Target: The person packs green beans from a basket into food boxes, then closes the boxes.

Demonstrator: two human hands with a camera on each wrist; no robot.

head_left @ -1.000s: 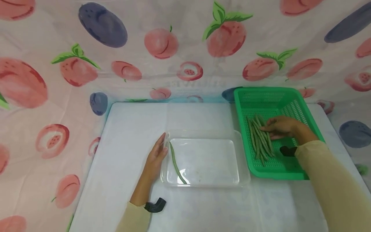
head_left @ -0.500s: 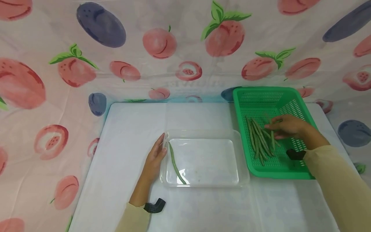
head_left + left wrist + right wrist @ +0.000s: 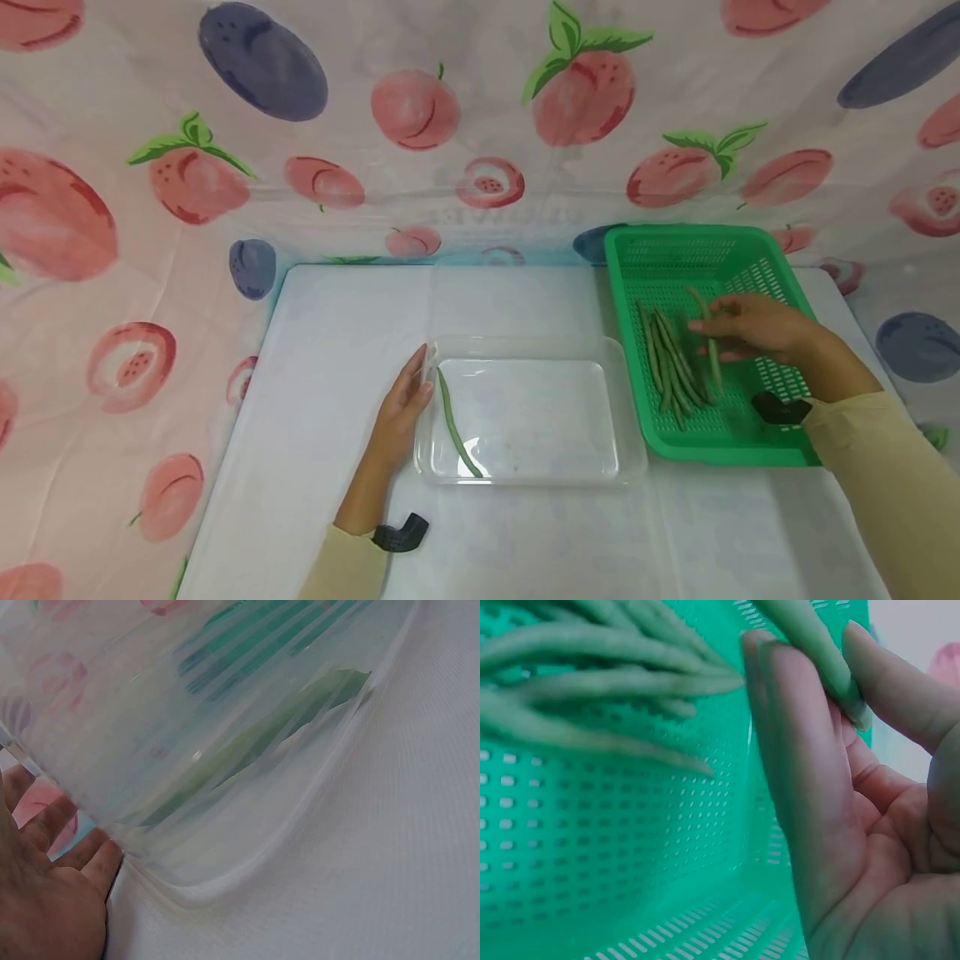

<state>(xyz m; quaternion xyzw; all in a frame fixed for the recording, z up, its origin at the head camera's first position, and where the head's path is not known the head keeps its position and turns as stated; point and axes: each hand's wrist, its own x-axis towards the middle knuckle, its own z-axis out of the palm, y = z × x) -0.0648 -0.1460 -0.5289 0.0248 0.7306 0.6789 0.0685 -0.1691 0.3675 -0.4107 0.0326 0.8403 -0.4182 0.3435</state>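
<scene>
Right grip (image 3: pixel 761 329) clamped on slender green bean (image 3: pixel 811 645) | perforated green plastic basket (image 3: pixel 720 451) beneath, bean pile (image 3: pixel 671 367) just left | left grip (image 3: pixel 399 412) unclenched against clear plastic box (image 3: pixel 532 417) | probably best: gentle pinch, lift clear

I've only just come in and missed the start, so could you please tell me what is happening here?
A person's right hand pinches one green bean over the green basket, where a pile of beans lies. Their left hand rests against the left end of a clear container. A single bean lies inside it, near that end.
</scene>
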